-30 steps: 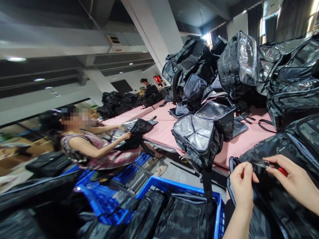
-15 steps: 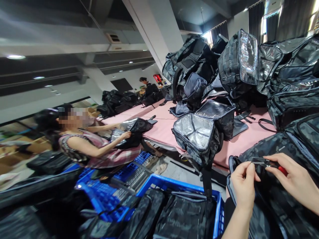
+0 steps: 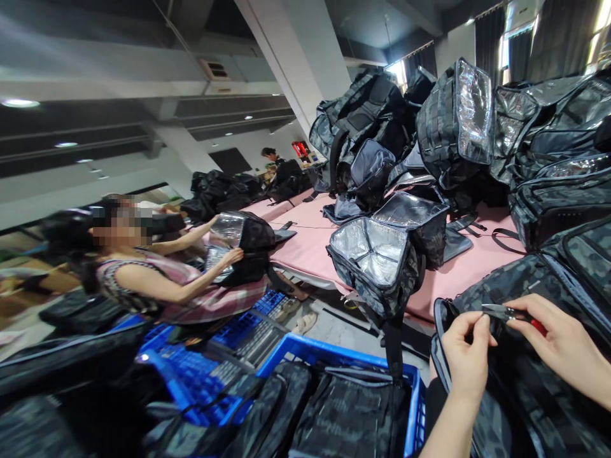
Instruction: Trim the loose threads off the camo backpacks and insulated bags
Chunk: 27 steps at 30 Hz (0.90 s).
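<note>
At the lower right, my right hand (image 3: 556, 340) is closed around small thread snips (image 3: 500, 311) with metal blades and a red part on the handle. The blades point left, close to the fingertips of my left hand (image 3: 465, 356). Those fingers are pinched together, and what they hold, if anything, is too small to make out. Both hands are over a dark camouflage backpack (image 3: 518, 280) with grey-edged openings, which lies at the right.
Silver-lined bags (image 3: 370, 251) and piled backpacks stand on a pink table (image 3: 305, 235). Below is a blue crate (image 3: 329, 348) of folded bags. At the left a seated person (image 3: 157, 280) handles another bag. Someone else is farther back.
The snips' blades have shifted slightly and are seen more plainly. The seated person's bag has been raised and tipped more upright. My left hand has hardly moved.
</note>
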Each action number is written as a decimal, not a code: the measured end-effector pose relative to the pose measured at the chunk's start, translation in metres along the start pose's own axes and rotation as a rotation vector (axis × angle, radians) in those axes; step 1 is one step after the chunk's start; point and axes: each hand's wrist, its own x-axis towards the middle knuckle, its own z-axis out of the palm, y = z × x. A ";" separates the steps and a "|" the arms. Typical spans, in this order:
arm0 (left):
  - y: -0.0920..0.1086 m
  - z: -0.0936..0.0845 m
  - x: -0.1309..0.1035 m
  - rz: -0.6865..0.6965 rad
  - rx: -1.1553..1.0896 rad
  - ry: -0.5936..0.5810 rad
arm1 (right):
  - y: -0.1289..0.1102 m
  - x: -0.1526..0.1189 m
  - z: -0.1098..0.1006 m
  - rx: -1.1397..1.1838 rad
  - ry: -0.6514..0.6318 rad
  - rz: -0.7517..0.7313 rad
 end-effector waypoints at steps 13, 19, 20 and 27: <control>-0.006 0.001 -0.005 0.509 0.547 -0.151 | 0.018 0.008 0.008 0.320 -0.146 0.327; 0.000 0.002 -0.002 0.164 0.347 -0.098 | 0.002 0.015 0.010 0.434 -0.107 0.372; 0.001 0.002 -0.001 0.105 0.323 -0.093 | 0.002 0.015 0.010 0.418 -0.105 0.368; 0.002 0.000 0.005 -0.056 0.098 0.046 | 0.015 0.004 0.000 0.019 0.032 0.239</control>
